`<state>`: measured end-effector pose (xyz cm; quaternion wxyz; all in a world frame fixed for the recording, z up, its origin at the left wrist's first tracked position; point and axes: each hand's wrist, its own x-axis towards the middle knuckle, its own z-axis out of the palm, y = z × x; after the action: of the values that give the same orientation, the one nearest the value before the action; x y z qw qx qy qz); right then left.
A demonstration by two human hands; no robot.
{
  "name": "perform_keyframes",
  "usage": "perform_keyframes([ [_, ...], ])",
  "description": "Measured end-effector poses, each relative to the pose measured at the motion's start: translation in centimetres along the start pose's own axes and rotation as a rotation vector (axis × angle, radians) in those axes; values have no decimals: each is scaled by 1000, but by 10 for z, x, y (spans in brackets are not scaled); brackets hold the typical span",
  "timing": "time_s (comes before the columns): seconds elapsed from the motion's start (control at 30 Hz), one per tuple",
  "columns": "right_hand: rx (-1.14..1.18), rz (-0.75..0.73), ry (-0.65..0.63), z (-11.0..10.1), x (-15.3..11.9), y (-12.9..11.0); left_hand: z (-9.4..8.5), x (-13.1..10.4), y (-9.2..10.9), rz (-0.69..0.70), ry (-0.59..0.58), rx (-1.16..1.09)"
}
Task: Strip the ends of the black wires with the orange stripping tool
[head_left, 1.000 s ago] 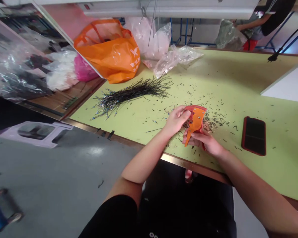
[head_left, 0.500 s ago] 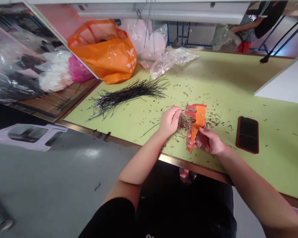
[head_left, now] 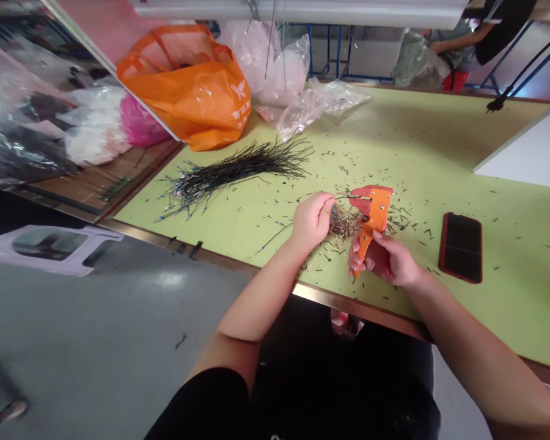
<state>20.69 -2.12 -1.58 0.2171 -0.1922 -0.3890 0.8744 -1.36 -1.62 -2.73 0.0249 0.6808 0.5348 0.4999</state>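
My left hand (head_left: 312, 217) is closed on a thin black wire (head_left: 274, 236), whose blue-tipped tail trails to the lower left over the table. From the fingertips the wire's other end reaches right, to the jaws of an orange and red wire stripper (head_left: 379, 206). Around the tool's handles wraps my right hand (head_left: 387, 260). Beneath the tool and between both hands lies a pile of short cut bits (head_left: 345, 226). A large bundle of black wires (head_left: 242, 168) rests at the back left of these, its blue-tipped ends pointing left.
On the green table (head_left: 440, 146) lies a red-edged black phone (head_left: 461, 247) at the right. An orange bag (head_left: 192, 91) and clear plastic bags (head_left: 321, 104) stand at the back. A white panel (head_left: 531, 150) rises at the right. Across the table, another person's arm (head_left: 462, 41) touches a bag.
The stripper in my right hand has shifted slightly right and tilted clockwise, away from my left fingers. More of the wire shows between them. The whole view has shifted a little.
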Motion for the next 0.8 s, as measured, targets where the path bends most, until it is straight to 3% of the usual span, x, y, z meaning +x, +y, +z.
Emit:
perform_keyframes([
  [0.37, -48, 7, 69, 4, 2, 2, 0, 1, 0, 48, 4, 30],
  [0.6, -95, -144, 186, 12, 11, 18, 2, 0, 1, 0, -13, 55],
  [0.8, -124, -280, 206, 24, 6, 26, 7, 3, 8, -18, 63, -26],
])
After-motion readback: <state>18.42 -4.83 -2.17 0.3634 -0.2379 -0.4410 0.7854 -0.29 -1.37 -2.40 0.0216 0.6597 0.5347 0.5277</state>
